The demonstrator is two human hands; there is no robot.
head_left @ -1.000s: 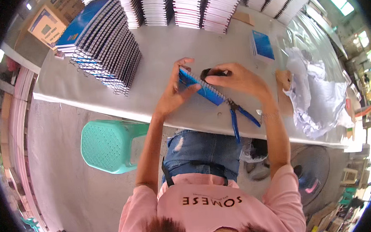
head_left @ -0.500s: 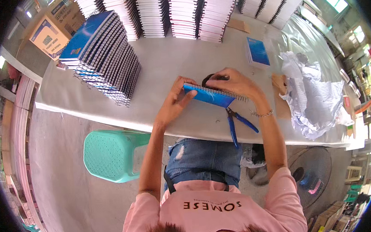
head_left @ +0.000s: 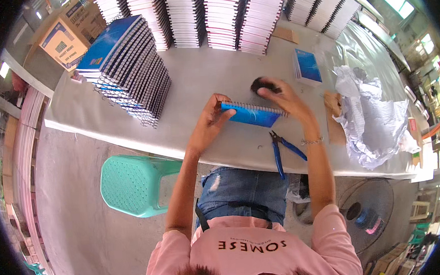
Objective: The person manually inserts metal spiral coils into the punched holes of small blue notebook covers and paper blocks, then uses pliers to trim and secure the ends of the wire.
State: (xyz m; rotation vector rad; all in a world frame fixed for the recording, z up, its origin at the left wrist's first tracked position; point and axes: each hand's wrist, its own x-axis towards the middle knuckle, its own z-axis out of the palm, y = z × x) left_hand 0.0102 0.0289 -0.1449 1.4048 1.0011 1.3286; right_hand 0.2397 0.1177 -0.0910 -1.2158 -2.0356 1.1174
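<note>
My left hand (head_left: 209, 120) grips the left end of a small blue spiral notebook (head_left: 254, 117), thumb across the cover. The notebook is held tilted above the table, its wire coil along the upper edge. My right hand (head_left: 289, 98) is closed on a dark, rounded object (head_left: 267, 86) whose kind I cannot make out. It is just above the coil, apart from the notebook. Blue-handled cutting pliers (head_left: 278, 153) lie just below the notebook with their jaws apart, close to the table's front edge.
A tall stack of blue coil-bound notebooks (head_left: 133, 72) stands left. White-paged bound stacks (head_left: 220, 19) line the back. A small blue pile (head_left: 307, 66) and crumpled white paper (head_left: 372, 118) lie right. Below are a green stool (head_left: 130, 186) and a fan (head_left: 368, 214).
My right hand, with the dark object, has moved off the notebook's coil, up and slightly right. The left hand keeps hold of the notebook, which has barely shifted.
</note>
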